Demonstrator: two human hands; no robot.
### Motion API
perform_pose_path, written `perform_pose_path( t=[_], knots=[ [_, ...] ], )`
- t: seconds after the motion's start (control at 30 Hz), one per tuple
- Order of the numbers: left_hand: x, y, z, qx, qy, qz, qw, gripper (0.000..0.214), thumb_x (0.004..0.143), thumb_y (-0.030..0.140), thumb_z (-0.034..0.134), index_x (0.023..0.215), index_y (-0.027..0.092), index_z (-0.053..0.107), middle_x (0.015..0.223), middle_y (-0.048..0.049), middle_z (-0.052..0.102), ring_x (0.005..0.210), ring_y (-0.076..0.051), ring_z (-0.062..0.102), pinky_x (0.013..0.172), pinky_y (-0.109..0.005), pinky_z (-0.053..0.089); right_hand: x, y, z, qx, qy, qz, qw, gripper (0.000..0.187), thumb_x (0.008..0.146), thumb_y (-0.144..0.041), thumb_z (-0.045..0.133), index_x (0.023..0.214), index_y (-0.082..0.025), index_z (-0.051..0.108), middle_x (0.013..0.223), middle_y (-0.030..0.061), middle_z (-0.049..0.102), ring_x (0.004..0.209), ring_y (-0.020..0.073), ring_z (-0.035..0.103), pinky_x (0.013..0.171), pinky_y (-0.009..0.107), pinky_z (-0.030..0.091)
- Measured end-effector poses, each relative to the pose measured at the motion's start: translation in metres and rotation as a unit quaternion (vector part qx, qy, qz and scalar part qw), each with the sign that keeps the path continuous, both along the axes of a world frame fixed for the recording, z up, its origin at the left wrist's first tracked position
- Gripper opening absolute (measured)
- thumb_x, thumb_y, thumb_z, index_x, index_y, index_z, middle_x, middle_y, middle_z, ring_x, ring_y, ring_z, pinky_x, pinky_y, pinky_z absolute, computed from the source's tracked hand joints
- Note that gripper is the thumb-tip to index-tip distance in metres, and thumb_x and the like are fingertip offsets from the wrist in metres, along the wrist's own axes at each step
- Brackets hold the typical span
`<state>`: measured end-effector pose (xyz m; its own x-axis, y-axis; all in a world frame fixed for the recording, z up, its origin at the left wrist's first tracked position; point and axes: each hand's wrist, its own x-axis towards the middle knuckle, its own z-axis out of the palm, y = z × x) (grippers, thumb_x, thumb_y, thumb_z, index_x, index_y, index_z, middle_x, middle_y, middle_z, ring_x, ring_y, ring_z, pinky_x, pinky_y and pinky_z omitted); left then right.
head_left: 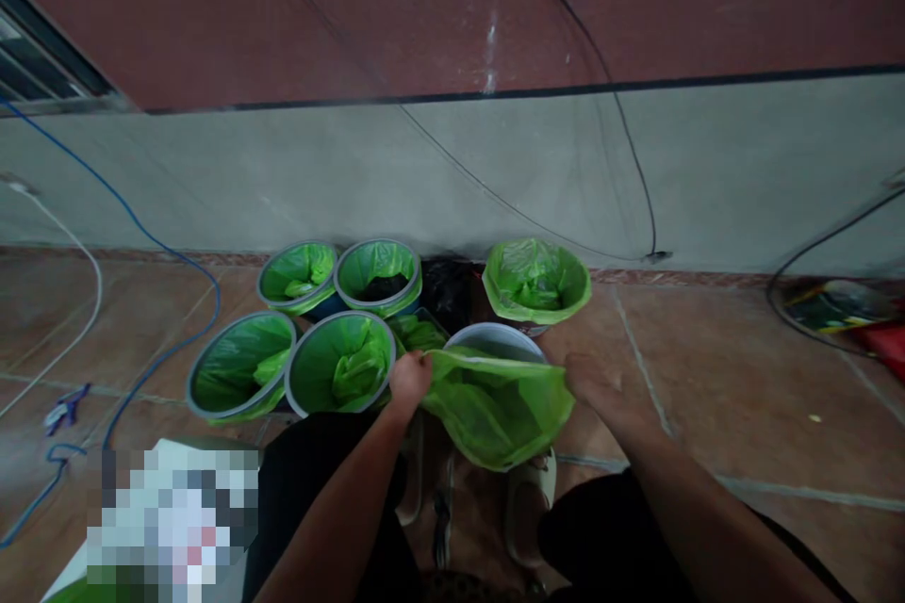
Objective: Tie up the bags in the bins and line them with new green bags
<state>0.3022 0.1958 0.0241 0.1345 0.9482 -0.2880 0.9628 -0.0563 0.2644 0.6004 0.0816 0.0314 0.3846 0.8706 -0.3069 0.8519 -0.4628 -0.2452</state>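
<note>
- Green bag (499,410) spans the space between the person's two hands, on the near side of a pale bin (495,333); I can't tell whether they touch.
- Grey-rimmed bins (346,314), four of them, each narrower than the stretched bag, stand clustered to the left with green liners inside.
- Left hand (410,379) pinches one end of the bag.
- Right hand (592,383) grips the opposite end, its fingers blurred.
- Purple object (66,410) lies beyond, near a blue cable (152,353).

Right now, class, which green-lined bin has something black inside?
The back-row bin second from the left: a black mass lies inside it, while the other green-lined bins show only green plastic.
</note>
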Motion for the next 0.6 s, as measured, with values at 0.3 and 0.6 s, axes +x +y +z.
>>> perform_pose_path(
  t=[0.3, 0.6],
  knots=[
    [0.018, -0.008, 0.005, 0.023, -0.101, -0.04, 0.994, 0.031, 0.099, 0.034, 0.05, 0.091, 0.019, 0.075, 0.092, -0.0062, 0.077, 0.086, -0.016, 0.069, 0.076, -0.024, 0.044, -0.049, 0.027, 0.001, 0.006, 0.064, 0.178, 0.982, 0.046, 0.086, -0.025, 0.067, 0.131, -0.019, 0.063, 0.139, 0.0153, 0.061, 0.13, 0.0291, 0.056, 0.113, 0.04, 0.041],
    [0.019, -0.01, 0.008, 0.037, -0.086, -0.042, 0.995, 0.033, 0.101, 0.034, 0.048, 0.091, 0.018, 0.075, 0.091, -0.0075, 0.076, 0.086, -0.017, 0.069, 0.077, -0.025, 0.045, -0.065, 0.022, -0.012, -0.017, 0.045, 0.216, 0.975, 0.02, 0.092, -0.023, 0.056, 0.098, -0.016, 0.073, 0.109, 0.0121, 0.073, 0.104, 0.0247, 0.068, 0.095, 0.032, 0.048]
  ],
)
